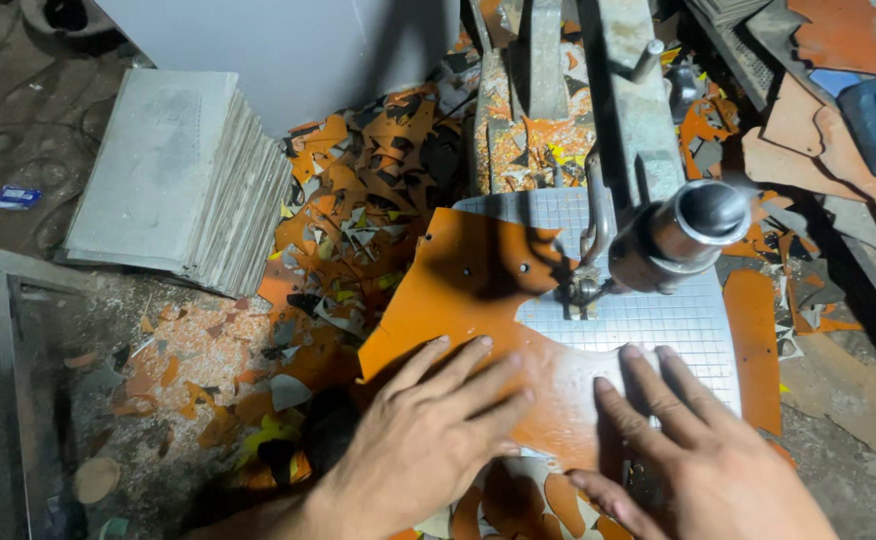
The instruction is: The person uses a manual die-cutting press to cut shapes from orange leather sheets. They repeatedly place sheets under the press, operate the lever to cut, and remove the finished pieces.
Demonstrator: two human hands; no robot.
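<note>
An orange sheet (468, 290) with a curved cut edge lies flat on the gridded metal table (678, 320) of a cutting machine. My left hand (428, 430) presses down on the sheet's near part, fingers spread. My right hand (678, 440) rests flat on the sheet's right near edge and the table beside it. The machine's head (673, 235), a shiny metal cylinder, hangs over the table with its blade point (583, 290) at the sheet's cut edge.
A stack of grey sheets (173, 175) lies on the floor at left. Orange, black and yellow offcuts (358, 200) litter the floor behind and left of the table. Larger orange pieces (828, 120) pile at upper right. A metal frame (8, 310) stands at far left.
</note>
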